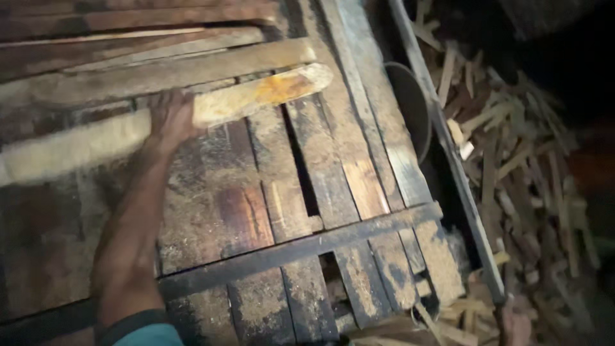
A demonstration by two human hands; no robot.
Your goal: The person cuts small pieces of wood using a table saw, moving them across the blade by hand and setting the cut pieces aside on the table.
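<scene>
The left hand (170, 118) wraps its fingers over a long pale plank (256, 96), gripping it near the middle. The plank lies slanting across the upper left of the frame, its rounded, orange-stained end pointing toward the upper centre; its other end blurs off the left edge. The right hand is out of view.

The plank rests on a rough slatted wooden table (256, 211) dusted with sawdust. One dark crossbar (307, 243) runs over the slats low in the frame. Toward the upper right of the table one round saw blade (410, 109) stands up through a gap.

One hand on so long a board may let it swing or slip, and the sawdust makes the surface slick; if it slides right, the rounded end or the fingers could meet the blade.

At the right lies one pile of wood offcuts (512, 154), too many to count. Several more boards (128, 38) are stacked at the top left.
</scene>
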